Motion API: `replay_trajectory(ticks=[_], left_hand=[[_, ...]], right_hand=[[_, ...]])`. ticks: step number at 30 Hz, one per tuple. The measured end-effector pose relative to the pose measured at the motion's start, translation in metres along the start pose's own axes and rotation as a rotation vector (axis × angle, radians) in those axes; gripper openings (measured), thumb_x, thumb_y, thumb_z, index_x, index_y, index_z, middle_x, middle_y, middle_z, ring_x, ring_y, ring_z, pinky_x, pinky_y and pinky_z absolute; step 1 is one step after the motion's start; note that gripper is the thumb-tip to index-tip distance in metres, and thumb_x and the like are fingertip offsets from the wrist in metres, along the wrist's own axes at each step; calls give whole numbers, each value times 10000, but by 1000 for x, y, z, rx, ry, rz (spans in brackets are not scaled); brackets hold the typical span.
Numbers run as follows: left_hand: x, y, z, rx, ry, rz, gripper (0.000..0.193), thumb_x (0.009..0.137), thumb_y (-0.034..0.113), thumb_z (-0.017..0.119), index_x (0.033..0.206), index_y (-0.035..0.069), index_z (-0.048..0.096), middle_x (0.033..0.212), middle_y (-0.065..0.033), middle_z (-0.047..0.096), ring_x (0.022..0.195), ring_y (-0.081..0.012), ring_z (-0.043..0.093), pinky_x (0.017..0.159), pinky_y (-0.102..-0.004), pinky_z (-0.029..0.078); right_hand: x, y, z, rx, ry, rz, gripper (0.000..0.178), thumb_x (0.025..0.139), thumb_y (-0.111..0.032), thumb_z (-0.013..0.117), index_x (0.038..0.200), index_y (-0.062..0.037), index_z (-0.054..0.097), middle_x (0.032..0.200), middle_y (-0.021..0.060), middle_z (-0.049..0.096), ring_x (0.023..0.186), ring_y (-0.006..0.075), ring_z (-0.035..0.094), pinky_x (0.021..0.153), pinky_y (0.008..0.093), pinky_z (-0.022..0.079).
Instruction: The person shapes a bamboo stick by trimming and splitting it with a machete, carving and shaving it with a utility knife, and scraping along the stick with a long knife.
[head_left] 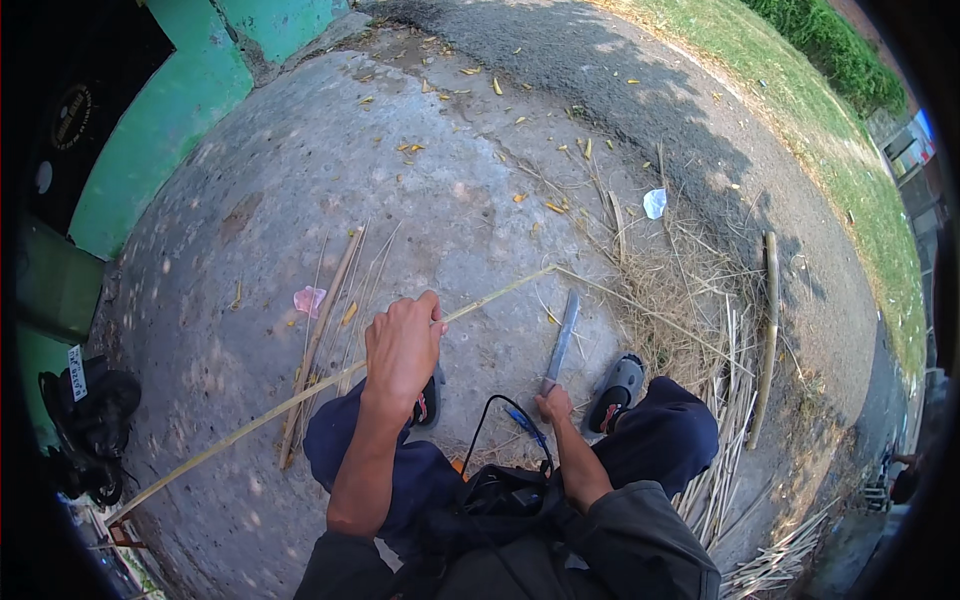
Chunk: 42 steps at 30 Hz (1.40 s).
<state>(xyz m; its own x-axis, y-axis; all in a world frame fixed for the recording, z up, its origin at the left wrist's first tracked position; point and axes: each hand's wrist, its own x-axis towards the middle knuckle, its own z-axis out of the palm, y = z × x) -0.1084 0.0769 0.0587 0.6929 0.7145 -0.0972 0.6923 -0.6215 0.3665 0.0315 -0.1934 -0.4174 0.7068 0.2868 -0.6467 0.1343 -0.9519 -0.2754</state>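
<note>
Long yellowish strip (500, 293), narrow and flat, slants past the far left of the knife (562, 335), with one stretch of it clasped in the left hand (400, 345). From that grip it runs back to the near left of the knife, well away from it. Its other way it reaches a point just beyond the knife's tip; a thinner strand slopes from there to the right of the knife, and I cannot tell whether the two are one piece. The hands are apart: the left one is wrapped around the strip, its thumb along it, and the right hand (556, 403) is clamped on the knife's handle, blade pointing away from the body. Whether the blade touches the concrete ground (330, 150) I cannot tell.

Just right of the knife stands a grey shoe (622, 378); the other shoe (430, 400) is to its left, partly hidden. Further right of the knife lie dry straw (655, 325), a heap of pale split sticks (715, 460) and a thick pole (766, 340). Left of the knife, past the left hand, are a brown stick (331, 310) and a pink scrap (309, 300). Beyond the knife, to its right, rests a whitish scrap (654, 204).
</note>
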Motion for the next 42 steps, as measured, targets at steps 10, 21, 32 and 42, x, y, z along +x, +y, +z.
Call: replay_trajectory(ticks=[10,21,32,42], left_hand=[[24,6,83,177,-5,35,52,878,27,705,897,-11,735,929,-244,741,916,-417,749,767,-469,610],[48,-13,196,360,-53,163,93,822,12,727,894,37,781,927,-220,760,896,-367,769,715,-455,625],[42,-28,255,495,-69,217,129,855,49,700,920,92,803,964,-146,785,917,-312,782,702,-418,627],[50,-41,240,242,-150,143,198,754,-60,672,931,-41,760,968,-299,729,960,-461,731,802,-502,618]], right_hand=[[17,19,-11,231,96,77,653,789,-433,757,1152,104,681,1175,322,707,1159,429,690,973,465,552],[-14,7,-56,631,163,111,575,911,-555,661,797,7,696,670,116,673,586,248,675,558,398,520],[-59,-19,-68,948,8,-140,520,938,-567,678,765,-86,582,585,-13,520,478,108,505,451,299,387],[-78,-60,-39,725,-72,-471,423,918,-417,741,764,-49,599,610,13,564,511,118,519,479,325,414]])
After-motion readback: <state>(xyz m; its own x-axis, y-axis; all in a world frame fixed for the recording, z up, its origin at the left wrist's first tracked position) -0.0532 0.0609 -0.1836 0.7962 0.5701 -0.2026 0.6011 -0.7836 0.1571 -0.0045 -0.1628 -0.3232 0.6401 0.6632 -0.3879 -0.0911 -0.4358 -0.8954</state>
